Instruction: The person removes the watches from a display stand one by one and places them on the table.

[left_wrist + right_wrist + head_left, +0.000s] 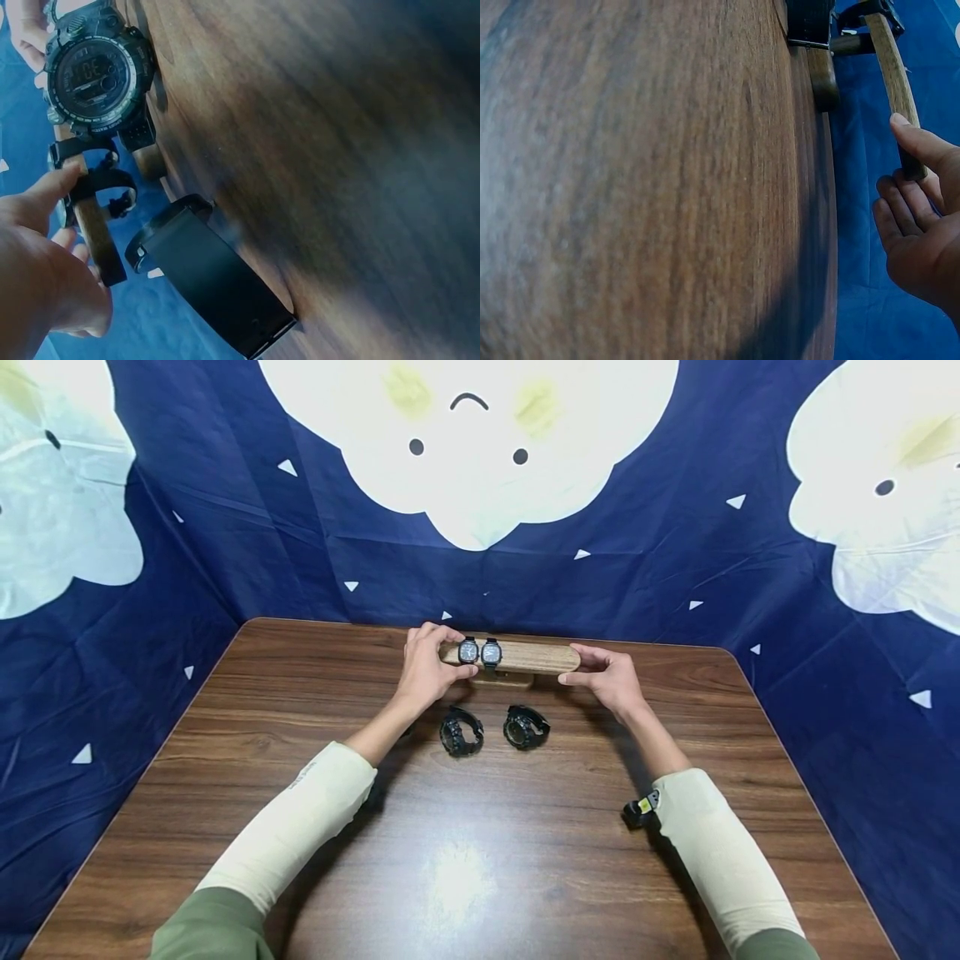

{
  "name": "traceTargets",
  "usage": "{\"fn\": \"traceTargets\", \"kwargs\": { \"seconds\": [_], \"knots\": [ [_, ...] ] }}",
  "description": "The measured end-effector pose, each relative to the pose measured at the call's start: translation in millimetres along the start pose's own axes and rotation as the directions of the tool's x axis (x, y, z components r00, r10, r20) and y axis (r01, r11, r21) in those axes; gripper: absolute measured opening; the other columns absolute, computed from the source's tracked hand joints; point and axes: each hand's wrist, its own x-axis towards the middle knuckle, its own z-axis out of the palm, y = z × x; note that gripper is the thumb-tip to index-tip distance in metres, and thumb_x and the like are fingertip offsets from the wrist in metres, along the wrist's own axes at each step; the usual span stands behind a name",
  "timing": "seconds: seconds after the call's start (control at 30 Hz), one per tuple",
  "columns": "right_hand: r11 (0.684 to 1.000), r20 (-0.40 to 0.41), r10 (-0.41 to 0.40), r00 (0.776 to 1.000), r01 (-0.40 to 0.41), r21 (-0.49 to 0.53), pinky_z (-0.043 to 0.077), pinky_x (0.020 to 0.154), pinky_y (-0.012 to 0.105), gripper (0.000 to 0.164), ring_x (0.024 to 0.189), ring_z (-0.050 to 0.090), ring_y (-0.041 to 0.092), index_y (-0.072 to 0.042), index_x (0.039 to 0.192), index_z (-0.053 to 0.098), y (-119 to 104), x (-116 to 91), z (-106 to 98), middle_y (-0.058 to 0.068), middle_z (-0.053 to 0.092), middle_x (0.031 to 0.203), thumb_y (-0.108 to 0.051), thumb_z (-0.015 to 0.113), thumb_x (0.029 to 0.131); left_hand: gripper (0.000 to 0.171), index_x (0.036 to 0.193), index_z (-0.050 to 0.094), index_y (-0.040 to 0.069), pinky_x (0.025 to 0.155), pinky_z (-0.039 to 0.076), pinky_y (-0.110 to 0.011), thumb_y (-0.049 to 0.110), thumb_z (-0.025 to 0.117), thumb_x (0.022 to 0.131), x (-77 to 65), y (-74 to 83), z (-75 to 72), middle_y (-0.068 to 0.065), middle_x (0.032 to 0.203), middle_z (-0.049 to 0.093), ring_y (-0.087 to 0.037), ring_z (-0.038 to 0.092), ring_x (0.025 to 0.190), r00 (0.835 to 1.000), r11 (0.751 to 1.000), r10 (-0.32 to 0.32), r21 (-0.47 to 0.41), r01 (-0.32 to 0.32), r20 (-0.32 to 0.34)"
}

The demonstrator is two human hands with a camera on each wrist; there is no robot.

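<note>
The bar (536, 657) sits on its base (512, 681) near the far edge of the bench (555, 843), with two square watches at its left. The left hand (429, 668) pinches the outer watch (468, 651), thumb below, fingertips above; the right hand (611, 680) is clamped on the bar's other end. Sliding the outer watch inward could bump the inner watch (491, 653); outward, a loose strap could slip off the tip. Uneven pull between the hands could tip the bar, and a backward shove could send the base over the edge. Drawn forward, it might knock the left round watch (452, 733) or right round watch (517, 730), lying just in front.
</note>
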Motion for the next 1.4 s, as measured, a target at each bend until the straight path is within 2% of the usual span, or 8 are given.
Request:
{"fn": "traceTargets", "kwargs": {
  "seconds": [0.33, 0.57, 1.03, 1.4],
  "knots": [
    [1.000, -0.006, -0.004, 1.000, 0.004, -0.008, 0.056, 0.088, 0.008, 0.071, 0.101, 0.071, -0.010, -0.008, 0.151, 0.072, 3, 2, 1, 0.018, 0.075, 0.148, -0.009, 0.099, 0.085, 0.053, 0.126, 0.079, 0.006, 0.117, 0.042, -0.054, 0.023, 0.103, 0.081, 1.9, -1.0, -2.1, -0.016, 0.129, 0.072, -0.037, 0.053, 0.125, 1.000, 1.000, 0.005, 0.006, -0.005, 0.013],
    [1.000, 0.000, -0.004, 1.000, 0.004, -0.006, 0.055, 0.089, 0.008, 0.070, 0.103, 0.071, -0.008, -0.009, 0.150, 0.073, 1, 1, 1, 0.018, 0.075, 0.148, -0.010, 0.099, 0.085, 0.052, 0.125, 0.079, 0.004, 0.111, 0.044, -0.053, 0.021, 0.101, 0.081, 2.9, -1.5, -4.8, -0.017, 0.127, 0.074, -0.037, 0.054, 0.123, 1.000, 1.000, 0.017, 0.002, -0.017, 0.014],
    [1.000, -0.004, -0.007, 1.000, 0.007, 0.004, 0.057, 0.088, 0.008, 0.069, 0.102, 0.072, -0.008, -0.008, 0.150, 0.073, 2, 1, 1, 0.020, 0.075, 0.146, -0.008, 0.099, 0.086, 0.051, 0.128, 0.078, 0.004, 0.111, 0.044, -0.051, 0.019, 0.099, 0.084, 2.9, -3.7, -6.7, -0.016, 0.130, 0.074, -0.037, 0.055, 0.123, 1.000, 1.000, 0.008, -0.004, -0.008, 0.031],
    [0.999, -0.005, -0.023, 1.000, 0.024, 0.024, 0.056, 0.095, 0.010, 0.070, 0.107, 0.073, -0.007, -0.007, 0.150, 0.072, 4, 2, 2, 0.019, 0.075, 0.146, -0.007, 0.099, 0.085, 0.051, 0.127, 0.077, 0.005, 0.109, 0.043, -0.050, 0.020, 0.099, 0.083, 4.2, -6.1, -11.0, -0.017, 0.126, 0.072, -0.037, 0.053, 0.123, 1.000, 1.000, -0.004, -0.014, 0.005, 0.031]
  ]
}}
